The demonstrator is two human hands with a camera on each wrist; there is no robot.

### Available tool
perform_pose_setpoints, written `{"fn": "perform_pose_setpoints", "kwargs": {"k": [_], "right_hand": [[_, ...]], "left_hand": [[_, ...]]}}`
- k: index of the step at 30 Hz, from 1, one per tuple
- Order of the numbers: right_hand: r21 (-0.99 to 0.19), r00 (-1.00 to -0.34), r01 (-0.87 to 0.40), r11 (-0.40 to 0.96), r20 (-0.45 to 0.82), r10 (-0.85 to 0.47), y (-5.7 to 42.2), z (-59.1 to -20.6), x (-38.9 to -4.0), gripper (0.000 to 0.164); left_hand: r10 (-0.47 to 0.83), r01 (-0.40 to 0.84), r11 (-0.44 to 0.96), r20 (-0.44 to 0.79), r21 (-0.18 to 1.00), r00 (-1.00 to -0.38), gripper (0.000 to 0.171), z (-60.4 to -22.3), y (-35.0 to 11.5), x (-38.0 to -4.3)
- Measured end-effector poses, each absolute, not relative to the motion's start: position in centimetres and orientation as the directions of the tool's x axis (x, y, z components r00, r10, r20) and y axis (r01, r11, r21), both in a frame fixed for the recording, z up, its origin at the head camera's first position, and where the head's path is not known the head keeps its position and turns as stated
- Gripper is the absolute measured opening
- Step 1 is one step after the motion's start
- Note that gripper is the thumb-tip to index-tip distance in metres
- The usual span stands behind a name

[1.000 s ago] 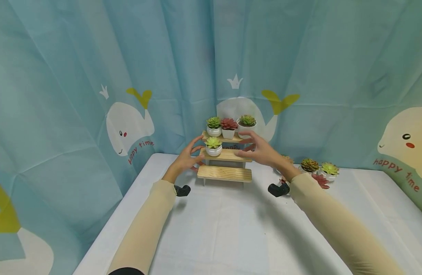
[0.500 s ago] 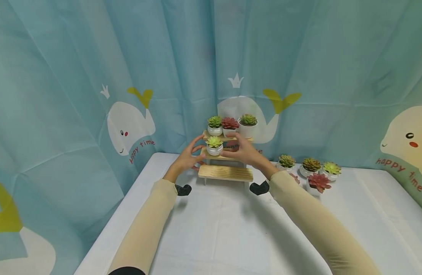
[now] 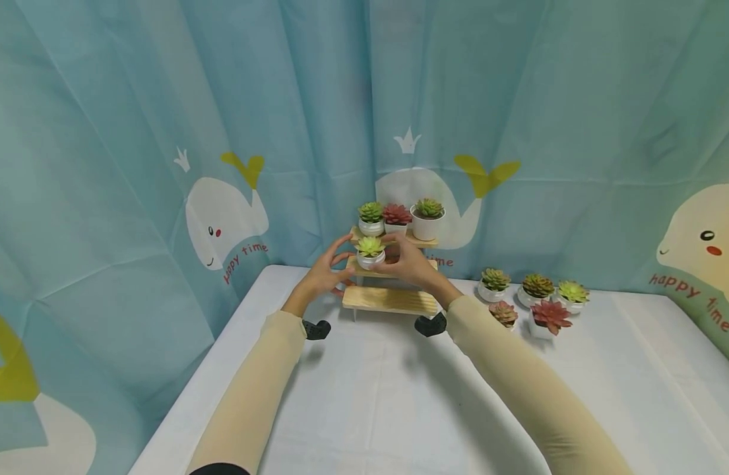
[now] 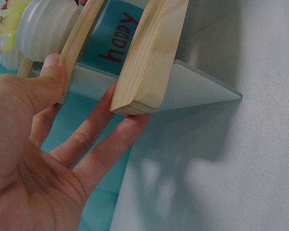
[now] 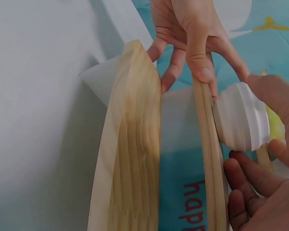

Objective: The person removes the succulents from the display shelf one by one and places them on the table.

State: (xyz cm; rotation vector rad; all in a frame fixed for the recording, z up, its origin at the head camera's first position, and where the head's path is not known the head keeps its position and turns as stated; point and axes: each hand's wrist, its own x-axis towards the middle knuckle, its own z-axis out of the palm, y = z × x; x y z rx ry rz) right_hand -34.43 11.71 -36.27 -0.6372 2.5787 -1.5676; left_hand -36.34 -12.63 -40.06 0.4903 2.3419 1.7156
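Note:
A three-tier wooden plant stand [image 3: 390, 300] stands near the curtain. My left hand [image 3: 322, 274] grips its left end. In the left wrist view the thumb [image 4: 53, 72] presses the middle shelf's edge, while two fingertips touch the end of the bottom shelf [image 4: 149, 72]. On the left of the middle shelf sits a yellow-green succulent in a round white pot [image 3: 371, 249]. My right hand [image 3: 413, 265] holds this pot from the right, its thumb [image 5: 267, 89] at the rim in the right wrist view and its other fingers bent around the far side.
The top shelf carries a green succulent [image 3: 371, 216], a red succulent [image 3: 396, 215] and a larger white pot with a green succulent [image 3: 427, 224]. Several more potted succulents, including a red one [image 3: 550, 318], stand right of the stand on the white-covered table [image 3: 364, 396]. A blue curtain [image 3: 316, 99] hangs behind.
My right hand has moved left from the right end of the middle shelf to the yellow-green succulent's pot. The left hand stays at the stand's left end.

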Motion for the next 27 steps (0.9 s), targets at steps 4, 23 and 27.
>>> {"fn": "perform_pose_setpoints", "kwargs": {"k": [4, 23, 27], "right_hand": [[-0.856, -0.924, -0.297, 0.424, 0.144, -0.355, 11.4, -36.4, -34.4, 0.069], [-0.829, -0.95, -0.264, 0.493, 0.134, -0.283, 10.4, -36.9, -34.6, 0.066], [-0.827, -0.947, -0.273, 0.491, 0.142, -0.287, 10.4, -37.0, -34.7, 0.064]], "left_hand": [[0.373, 0.145, 0.28, 0.031, 0.949, -0.927, 0.078, -40.1, -12.6, -36.2], [0.383, 0.139, 0.266, 0.028, 0.954, -0.923, 0.08, -39.8, -12.6, -36.2], [0.372, 0.129, 0.271, 0.019, 0.954, -0.928, 0.08, -39.7, -12.5, -36.1]]}}
